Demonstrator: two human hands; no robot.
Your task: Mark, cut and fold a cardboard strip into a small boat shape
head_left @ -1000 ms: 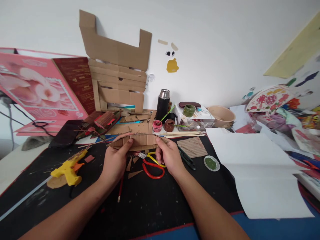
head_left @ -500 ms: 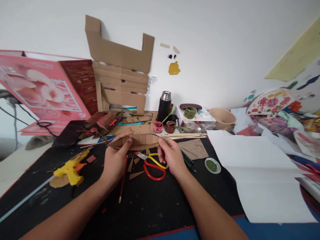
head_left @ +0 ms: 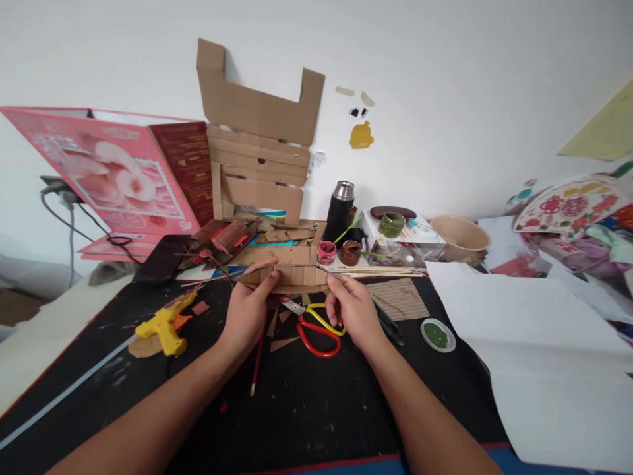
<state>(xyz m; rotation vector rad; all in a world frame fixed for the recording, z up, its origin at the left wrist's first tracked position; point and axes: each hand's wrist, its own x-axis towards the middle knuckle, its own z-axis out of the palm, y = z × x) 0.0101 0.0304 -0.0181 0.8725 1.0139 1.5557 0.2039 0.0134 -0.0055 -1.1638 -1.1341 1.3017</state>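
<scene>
A long, narrow piece of cardboard (head_left: 299,278), pointed at its left end and creased across, is held up level between my two hands. My left hand (head_left: 250,303) grips its left part, thumb on the near face and fingers behind. At the right end, my right hand (head_left: 353,307) pinches it between thumb and fingers. Below lie scissors (head_left: 319,340) with one red and one yellow handle, their blades partly hidden by my left hand. A red pencil (head_left: 258,363) rests beside my left wrist, and small cardboard offcuts (head_left: 284,344) are scattered near the scissors.
To the left lies a yellow glue gun (head_left: 165,328) with a long glue stick. A corrugated cardboard sheet (head_left: 400,298) and a lid of green paint (head_left: 438,335) are at right, near white paper (head_left: 534,349). Behind stand paint jars (head_left: 351,252) and a black thermos (head_left: 339,214).
The whole view has shifted, so everything appears farther right. Both hands keep the same hold on the cardboard piece, with hardly any movement relative to the table.
</scene>
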